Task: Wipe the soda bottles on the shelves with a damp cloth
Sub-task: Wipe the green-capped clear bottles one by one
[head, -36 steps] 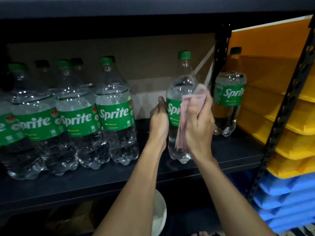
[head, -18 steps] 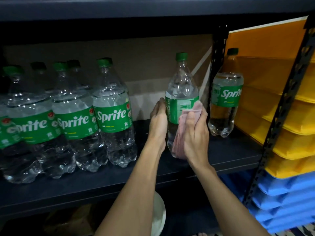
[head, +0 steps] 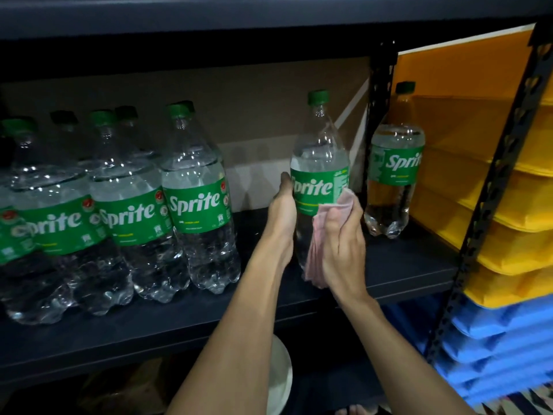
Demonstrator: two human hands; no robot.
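A clear Sprite bottle (head: 319,163) with a green label and cap stands on the dark shelf (head: 179,322) at the middle. My left hand (head: 281,217) grips its left side at label height. My right hand (head: 342,244) holds a pink cloth (head: 321,232) against the bottle's lower right side, below the label. The bottle's base is hidden behind the cloth and hand. Several more Sprite bottles (head: 197,199) stand packed together at the left. One lone Sprite bottle (head: 395,163) stands at the right end of the shelf.
A black perforated upright (head: 378,115) rises just right of the held bottle. Stacked yellow bins (head: 493,190) over blue bins (head: 502,345) fill the right side. The shelf above (head: 239,13) hangs low over the caps. A white round object (head: 281,378) sits on the level below.
My right hand with the cloth has slid down from the bottle's shoulder to its lower body. The bottle has turned, so its label now faces me. My left hand keeps its grip.
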